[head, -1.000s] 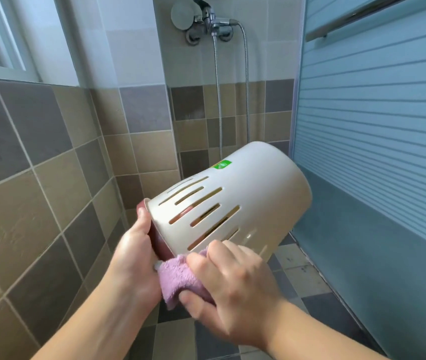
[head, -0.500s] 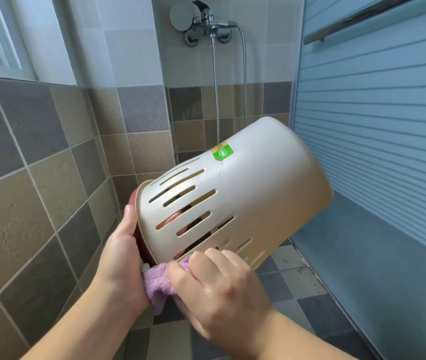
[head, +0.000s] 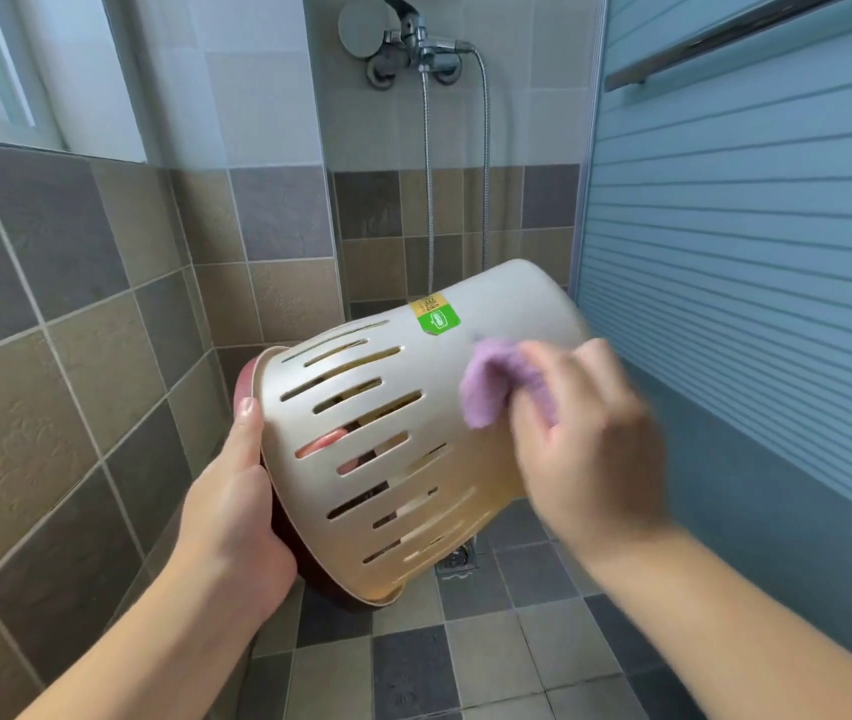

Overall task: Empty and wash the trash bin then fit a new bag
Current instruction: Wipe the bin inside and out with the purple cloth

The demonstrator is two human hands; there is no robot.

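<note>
**Bin held on its side, cloth on its outer wall**

Left hand: grips the rim of the cream slotted trash bin, thumb lying along the outside of the rim, fingers curled inside; fingertips show pink through the slots. Bin is off the floor, tipped on its side, open end toward the left wall, closed base pointing up and right toward the blue ribbed shower door. A dark red inner rim shows at the open end.

Right hand: motion-blurred, fingers closed on a bunched lilac cloth. Cloth pressed to the upper side wall of the bin, just right of and below the green and gold sticker.

Below the bin: grey tiled floor with a floor drain, partly hidden by the bin.

Far wall: chrome shower mixer, hose hanging down behind the bin.
</note>
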